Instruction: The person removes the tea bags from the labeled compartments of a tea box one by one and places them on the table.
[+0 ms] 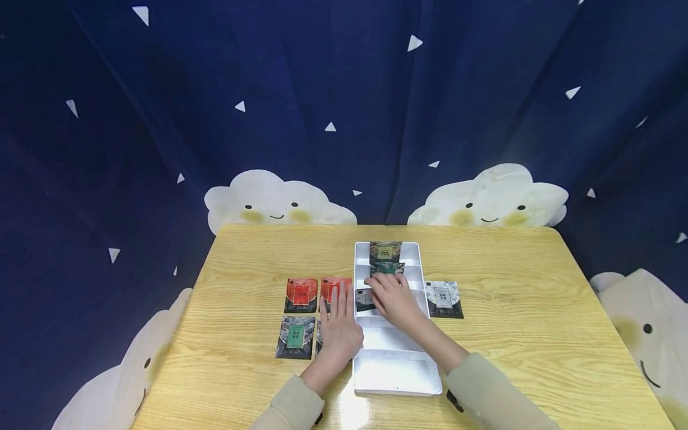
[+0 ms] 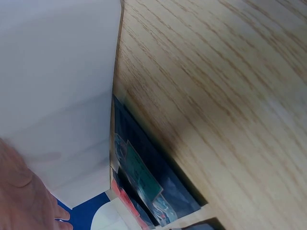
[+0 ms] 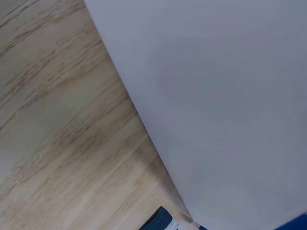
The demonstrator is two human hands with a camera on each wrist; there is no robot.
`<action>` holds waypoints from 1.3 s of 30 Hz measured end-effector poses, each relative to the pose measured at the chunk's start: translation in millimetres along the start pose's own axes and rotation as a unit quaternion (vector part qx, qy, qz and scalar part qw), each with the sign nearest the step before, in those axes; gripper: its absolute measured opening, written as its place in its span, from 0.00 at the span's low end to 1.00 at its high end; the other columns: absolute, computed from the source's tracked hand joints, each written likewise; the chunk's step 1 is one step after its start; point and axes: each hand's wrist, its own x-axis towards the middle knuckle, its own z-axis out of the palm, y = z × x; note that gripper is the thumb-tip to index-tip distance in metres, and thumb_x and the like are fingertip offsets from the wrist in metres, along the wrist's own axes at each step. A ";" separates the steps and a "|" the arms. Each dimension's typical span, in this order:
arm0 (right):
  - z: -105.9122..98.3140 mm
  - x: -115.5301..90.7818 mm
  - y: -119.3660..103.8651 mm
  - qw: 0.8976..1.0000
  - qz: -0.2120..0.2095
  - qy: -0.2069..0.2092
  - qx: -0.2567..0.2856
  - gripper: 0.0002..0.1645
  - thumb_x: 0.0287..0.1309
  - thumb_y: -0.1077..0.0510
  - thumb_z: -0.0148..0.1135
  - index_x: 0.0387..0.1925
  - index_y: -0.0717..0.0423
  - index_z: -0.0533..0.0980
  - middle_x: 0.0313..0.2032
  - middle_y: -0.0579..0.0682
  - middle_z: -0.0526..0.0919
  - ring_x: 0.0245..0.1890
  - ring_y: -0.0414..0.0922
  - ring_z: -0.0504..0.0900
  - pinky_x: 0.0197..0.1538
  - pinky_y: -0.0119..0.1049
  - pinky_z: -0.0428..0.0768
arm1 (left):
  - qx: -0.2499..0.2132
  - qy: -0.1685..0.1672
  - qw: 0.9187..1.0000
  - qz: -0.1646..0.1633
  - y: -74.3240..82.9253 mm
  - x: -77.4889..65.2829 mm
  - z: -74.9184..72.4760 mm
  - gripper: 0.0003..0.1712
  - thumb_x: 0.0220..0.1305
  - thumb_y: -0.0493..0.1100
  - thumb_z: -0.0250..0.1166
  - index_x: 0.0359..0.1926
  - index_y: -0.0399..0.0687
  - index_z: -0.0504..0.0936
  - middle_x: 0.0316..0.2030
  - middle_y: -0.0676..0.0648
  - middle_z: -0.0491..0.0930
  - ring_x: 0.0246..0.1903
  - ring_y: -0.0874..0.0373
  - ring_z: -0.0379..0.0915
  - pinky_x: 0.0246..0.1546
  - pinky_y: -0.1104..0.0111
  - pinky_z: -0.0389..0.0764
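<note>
- A dark, flat packet with a grey label (image 1: 364,300) leans in the third compartment of a long white plastic tray (image 1: 396,373), partly hidden by the right hand (image 1: 396,301).
- The right hand's fingers bend down over that compartment; whether they pinch the packet I cannot tell.
- The left hand (image 1: 341,334) lies with straight, slightly spread fingers beside the tray's left wall, over a red-and-black packet (image 1: 330,283).
- Beyond, a yellow-labelled black packet (image 1: 384,252) and a green-labelled dark packet (image 1: 384,269) occupy the far compartments.
- On the wooden counter (image 1: 516,310), a white-and-black packet (image 1: 444,298) sits right of the tray.
- The left wrist view reveals the green label of a dark glossy packet (image 2: 144,167) mostly covered in the head view.
- The right wrist view shows mainly the tray's outer wall.
</note>
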 end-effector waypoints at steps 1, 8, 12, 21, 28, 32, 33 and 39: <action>1.0 -0.1 -0.6 1.000 -0.002 0.000 0.000 0.16 0.55 0.58 0.60 0.47 0.52 0.74 0.42 0.49 0.76 0.42 0.47 0.74 0.48 0.48 0.67 | 0.001 0.001 1.000 0.000 0.0 0.1 0.0 0.42 0.59 0.48 0.50 0.71 0.42 0.43 0.71 0.42 0.41 0.70 0.49 0.34 0.65 0.48 0.40; 6.9 -3.3 -1.2 1.000 -0.006 -0.009 -0.010 0.12 0.55 0.59 0.60 0.43 0.52 0.75 0.38 0.47 0.76 0.38 0.46 0.74 0.47 0.46 0.68 | 0.003 -0.002 1.000 0.002 0.3 0.2 1.4 0.42 0.59 0.47 0.50 0.71 0.42 0.44 0.71 0.43 0.41 0.70 0.49 0.34 0.65 0.49 0.40; 9.8 -6.0 -0.2 1.000 -0.006 -0.027 -0.013 0.12 0.52 0.60 0.62 0.41 0.52 0.76 0.37 0.46 0.76 0.38 0.46 0.74 0.48 0.47 0.68 | 0.000 0.002 1.000 0.002 0.4 0.1 1.1 0.42 0.59 0.47 0.50 0.71 0.42 0.45 0.71 0.43 0.42 0.69 0.49 0.35 0.65 0.49 0.41; 13.1 -8.2 1.5 0.999 -0.007 -0.038 -0.007 0.15 0.48 0.63 0.65 0.41 0.52 0.76 0.38 0.47 0.77 0.39 0.46 0.74 0.49 0.47 0.67 | -0.003 0.005 1.000 0.003 0.6 0.0 0.7 0.42 0.59 0.47 0.51 0.71 0.42 0.43 0.71 0.42 0.42 0.70 0.49 0.35 0.65 0.48 0.40; -1.4 -5.0 2.2 0.999 0.018 -0.013 0.028 0.18 0.45 0.67 0.65 0.41 0.52 0.76 0.37 0.46 0.77 0.39 0.46 0.75 0.50 0.50 0.66 | 0.003 0.007 1.000 0.001 0.4 0.3 2.2 0.42 0.59 0.48 0.50 0.71 0.43 0.44 0.71 0.42 0.41 0.70 0.49 0.34 0.65 0.49 0.41; -16.8 -0.2 4.7 0.999 0.033 0.017 0.031 0.17 0.47 0.66 0.64 0.41 0.52 0.77 0.37 0.47 0.78 0.40 0.47 0.75 0.49 0.51 0.65 | -0.004 0.006 1.000 -0.002 0.1 0.2 1.0 0.41 0.59 0.47 0.49 0.71 0.42 0.44 0.71 0.42 0.41 0.70 0.49 0.34 0.65 0.49 0.41; -21.3 0.9 5.9 0.998 0.036 0.027 0.033 0.16 0.47 0.66 0.64 0.41 0.53 0.77 0.37 0.48 0.78 0.41 0.47 0.75 0.49 0.51 0.65 | -0.005 0.006 1.000 -0.002 0.1 0.2 0.7 0.41 0.59 0.47 0.49 0.71 0.42 0.44 0.71 0.42 0.41 0.70 0.49 0.34 0.65 0.49 0.41; -47.7 4.7 19.5 0.993 0.060 0.094 0.047 0.12 0.50 0.66 0.62 0.39 0.54 0.78 0.35 0.49 0.78 0.38 0.48 0.75 0.47 0.51 0.63 | -0.012 0.003 1.000 -0.003 -0.5 -0.3 -0.8 0.40 0.59 0.46 0.48 0.71 0.42 0.45 0.71 0.42 0.41 0.70 0.49 0.35 0.65 0.49 0.40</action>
